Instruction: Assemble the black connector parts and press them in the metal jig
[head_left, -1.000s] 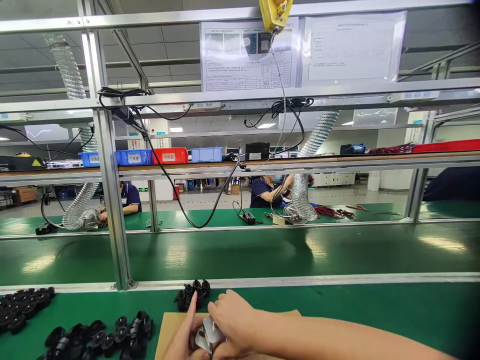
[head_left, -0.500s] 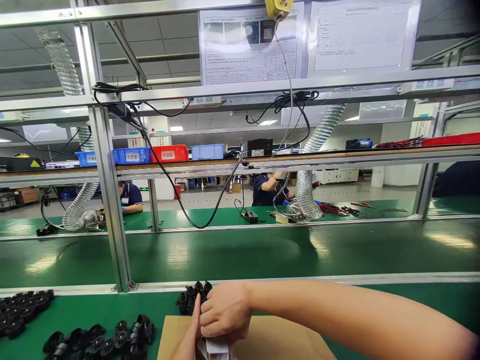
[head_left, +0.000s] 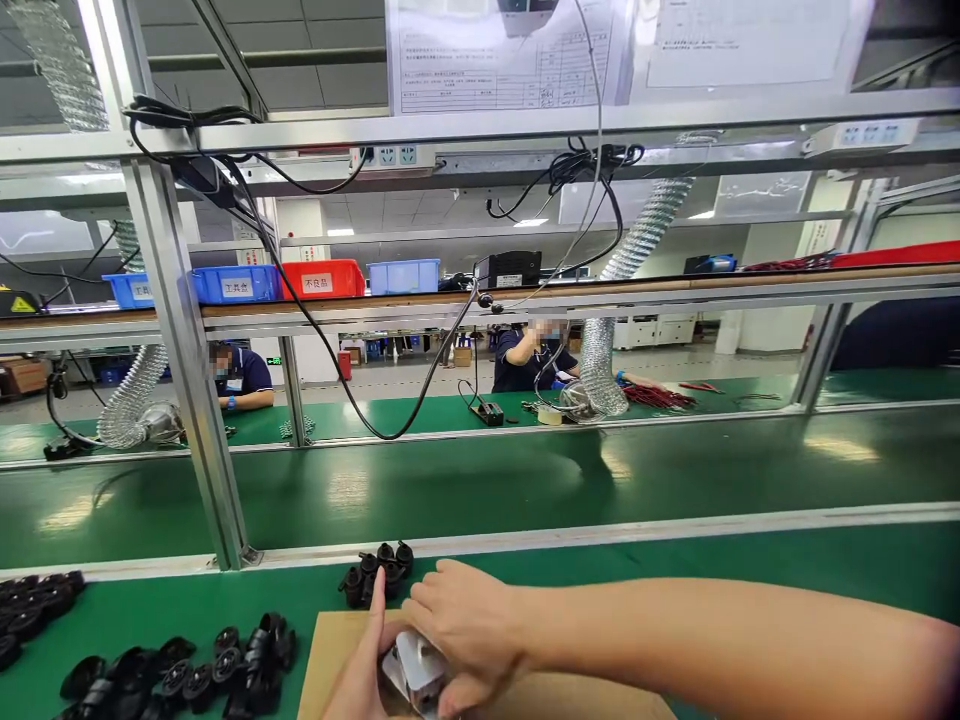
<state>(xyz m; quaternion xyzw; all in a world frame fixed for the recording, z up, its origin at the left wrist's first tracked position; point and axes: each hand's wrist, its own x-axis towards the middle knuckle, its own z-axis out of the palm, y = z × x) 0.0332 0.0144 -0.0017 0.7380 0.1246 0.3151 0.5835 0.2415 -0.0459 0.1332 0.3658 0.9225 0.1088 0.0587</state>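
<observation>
Both my hands are at a small white and silver part point(head_left: 417, 662), low in the middle of the head view, above a brown cardboard sheet point(head_left: 319, 655). My left hand point(head_left: 364, 660) grips it from the left, index finger pointing up. My right hand point(head_left: 469, 630) is curled over it from the right, its thumb at the lower edge. The part's underside and most of my gripping fingers are hidden, and its exact kind cannot be made out. Just beyond my hands stands a cluster of small black parts point(head_left: 379, 572).
Black wheel-like parts point(head_left: 199, 680) lie on the green bench at left, with another group point(head_left: 34, 605) farther left. A metal frame post point(head_left: 187, 380) rises left of centre. A black cable point(head_left: 360, 425) hangs ahead. Two co-workers point(head_left: 517, 360) sit across the green belt.
The view has shifted, so the frame and shelf sit higher and further left. My right hand has turned and moved slightly right, exposing more of the white and silver part.
</observation>
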